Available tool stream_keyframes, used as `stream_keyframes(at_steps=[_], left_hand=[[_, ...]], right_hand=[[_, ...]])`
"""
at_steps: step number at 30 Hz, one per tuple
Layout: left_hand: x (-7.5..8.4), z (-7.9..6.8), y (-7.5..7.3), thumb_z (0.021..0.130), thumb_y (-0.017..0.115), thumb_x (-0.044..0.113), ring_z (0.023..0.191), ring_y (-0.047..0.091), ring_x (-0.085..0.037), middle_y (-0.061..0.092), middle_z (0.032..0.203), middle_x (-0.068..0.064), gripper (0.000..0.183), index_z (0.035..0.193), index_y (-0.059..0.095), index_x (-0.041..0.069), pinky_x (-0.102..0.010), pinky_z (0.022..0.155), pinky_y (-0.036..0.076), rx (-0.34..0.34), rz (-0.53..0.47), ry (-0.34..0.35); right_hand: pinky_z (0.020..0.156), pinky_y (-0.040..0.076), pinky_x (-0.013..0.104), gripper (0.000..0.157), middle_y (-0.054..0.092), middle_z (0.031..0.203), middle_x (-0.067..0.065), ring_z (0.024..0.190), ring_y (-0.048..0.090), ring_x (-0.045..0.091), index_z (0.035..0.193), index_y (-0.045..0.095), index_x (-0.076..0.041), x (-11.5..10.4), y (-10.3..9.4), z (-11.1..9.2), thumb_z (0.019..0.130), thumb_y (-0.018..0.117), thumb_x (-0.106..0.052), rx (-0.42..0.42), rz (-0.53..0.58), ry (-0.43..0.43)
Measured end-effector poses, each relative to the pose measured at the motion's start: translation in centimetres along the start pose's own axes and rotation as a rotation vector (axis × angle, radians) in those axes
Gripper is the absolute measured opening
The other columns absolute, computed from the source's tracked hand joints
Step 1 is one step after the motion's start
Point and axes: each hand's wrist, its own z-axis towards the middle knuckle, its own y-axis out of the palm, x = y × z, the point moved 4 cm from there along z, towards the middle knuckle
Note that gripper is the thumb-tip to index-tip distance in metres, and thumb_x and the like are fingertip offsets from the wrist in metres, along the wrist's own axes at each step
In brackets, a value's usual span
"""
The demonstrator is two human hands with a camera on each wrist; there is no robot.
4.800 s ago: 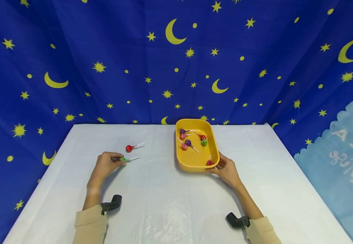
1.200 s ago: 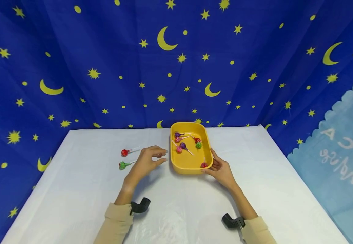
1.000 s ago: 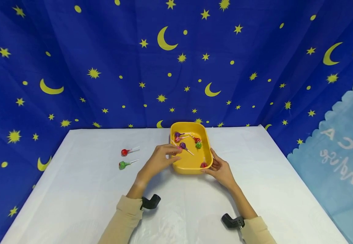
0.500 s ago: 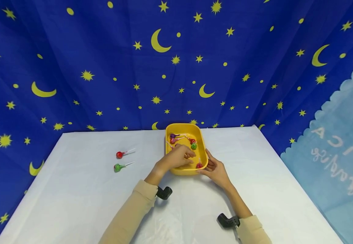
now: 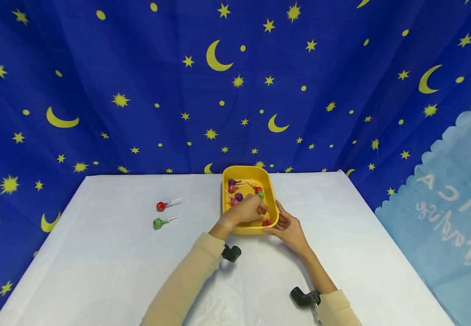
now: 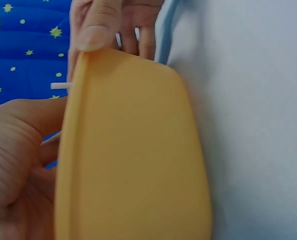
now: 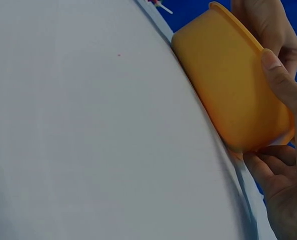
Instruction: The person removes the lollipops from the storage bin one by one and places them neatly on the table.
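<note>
A yellow plastic tub (image 5: pixel 246 230) holds several wrapped lollipops, among them a purple one (image 5: pixel 239 196) and a green one (image 5: pixel 261 195). My left hand (image 5: pixel 245 211) reaches over the near left rim, its curled fingers pinching the stick of a red lollipop (image 5: pixel 267 222) in the near right corner. In the left wrist view, a white stick (image 6: pixel 61 86) pokes above the rim between the two hands. My right hand (image 5: pixel 291 230) grips that corner from outside, and the right wrist view shows its thumb (image 7: pixel 276 65) on the rim with fingers low against the wall.
Left of the tub, a red lollipop (image 5: pixel 161 206) and a green lollipop (image 5: pixel 158 223) lie on the white-covered table (image 5: pixel 117 267). A blue star-and-moon cloth (image 5: pixel 158 68) hangs behind the table, and a light blue banner (image 5: pixel 463 194) at the right.
The left hand set the green lollipop down beside the red one, then moved right into the tub, its fingers closing at the corner lollipop. The right hand keeps its grip on the tub.
</note>
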Motion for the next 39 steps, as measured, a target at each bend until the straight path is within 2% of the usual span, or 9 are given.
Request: stream_keyframes(at_steps=[4, 8, 11, 14, 18, 26, 30, 34, 39], left_hand=[[-0.3, 0.4, 0.7, 0.083, 0.075, 0.001, 0.07, 0.058, -0.009, 0.075, 0.099, -0.009, 0.018, 0.101, 0.076, 0.001, -0.016, 0.064, 0.049, -0.01, 0.012, -0.048], [-0.2, 0.6, 1.1, 0.085, 0.073, 0.001, 0.064, 0.051, -0.007, 0.075, 0.097, -0.009, 0.014, 0.098, 0.077, 0.0, -0.015, 0.058, 0.043, -0.03, -0.028, -0.095], [0.0, 0.7, 1.4, 0.085, 0.071, 0.0, 0.062, 0.048, -0.008, 0.075, 0.088, -0.007, 0.009, 0.092, 0.077, 0.0, -0.015, 0.056, 0.039, -0.042, -0.04, -0.112], [0.1, 0.8, 1.8, 0.085, 0.07, -0.002, 0.06, 0.046, -0.007, 0.071, 0.075, -0.005, 0.007, 0.083, 0.076, 0.001, -0.015, 0.054, 0.037, -0.042, -0.033, -0.11], [0.0, 0.6, 2.0, 0.084, 0.071, -0.001, 0.059, 0.046, -0.006, 0.067, 0.066, -0.001, 0.01, 0.076, 0.075, 0.003, -0.015, 0.056, 0.037, -0.016, -0.04, -0.103], [0.0, 0.5, 1.8, 0.083, 0.073, 0.0, 0.061, 0.047, -0.006, 0.07, 0.067, 0.0, 0.011, 0.074, 0.076, 0.005, -0.015, 0.061, 0.039, 0.004, -0.028, -0.096], [0.1, 0.5, 1.8, 0.083, 0.073, 0.001, 0.062, 0.048, -0.005, 0.069, 0.066, 0.001, 0.011, 0.074, 0.076, 0.006, -0.015, 0.061, 0.039, 0.004, -0.027, -0.089], [0.2, 0.4, 1.6, 0.084, 0.075, 0.004, 0.061, 0.047, -0.005, 0.069, 0.066, -0.001, 0.01, 0.073, 0.075, 0.005, -0.015, 0.058, 0.037, 0.008, -0.04, -0.087], [0.4, 0.0, 1.0, 0.084, 0.075, 0.007, 0.062, 0.049, -0.006, 0.072, 0.072, -0.006, 0.009, 0.076, 0.074, 0.002, -0.015, 0.058, 0.038, 0.009, -0.088, -0.069]], right_hand=[[0.09, 0.052, 0.025, 0.094, 0.053, 0.132, 0.034, 0.121, 0.055, 0.044, 0.154, 0.025, -0.007, -0.2, 0.0, 0.0, 0.078, 0.081, -0.005, -0.008, -0.001, -0.006], [0.089, 0.052, 0.026, 0.094, 0.055, 0.13, 0.034, 0.119, 0.056, 0.042, 0.154, 0.025, -0.007, -0.2, 0.1, -0.1, 0.078, 0.08, -0.003, -0.008, 0.001, -0.008], [0.089, 0.053, 0.026, 0.094, 0.055, 0.13, 0.033, 0.119, 0.057, 0.039, 0.154, 0.025, -0.007, -0.1, 0.1, -0.1, 0.078, 0.08, -0.002, -0.001, -0.002, -0.006], [0.089, 0.053, 0.026, 0.094, 0.055, 0.13, 0.033, 0.119, 0.058, 0.037, 0.154, 0.025, -0.007, 0.0, 0.0, -0.2, 0.078, 0.08, -0.002, -0.001, -0.006, -0.015], [0.089, 0.053, 0.027, 0.094, 0.053, 0.133, 0.033, 0.118, 0.06, 0.032, 0.154, 0.025, -0.007, 0.0, 0.1, -0.2, 0.078, 0.079, -0.003, -0.014, -0.004, -0.027], [0.09, 0.052, 0.027, 0.094, 0.051, 0.134, 0.034, 0.114, 0.062, 0.012, 0.154, 0.023, -0.008, 0.1, 0.0, -0.1, 0.079, 0.079, -0.001, -0.025, 0.02, -0.033], [0.09, 0.052, 0.026, 0.094, 0.052, 0.132, 0.035, 0.112, 0.062, 0.007, 0.154, 0.022, -0.007, 0.1, 0.1, -0.2, 0.079, 0.078, 0.001, -0.023, 0.01, -0.029], [0.09, 0.052, 0.026, 0.094, 0.052, 0.132, 0.034, 0.113, 0.062, 0.008, 0.154, 0.023, -0.007, 0.0, 0.1, -0.2, 0.079, 0.078, -0.001, -0.024, 0.013, -0.035], [0.091, 0.052, 0.028, 0.093, 0.051, 0.134, 0.033, 0.119, 0.059, 0.024, 0.154, 0.023, -0.004, -0.8, 0.1, -0.2, 0.079, 0.078, -0.001, -0.021, 0.001, -0.021]])
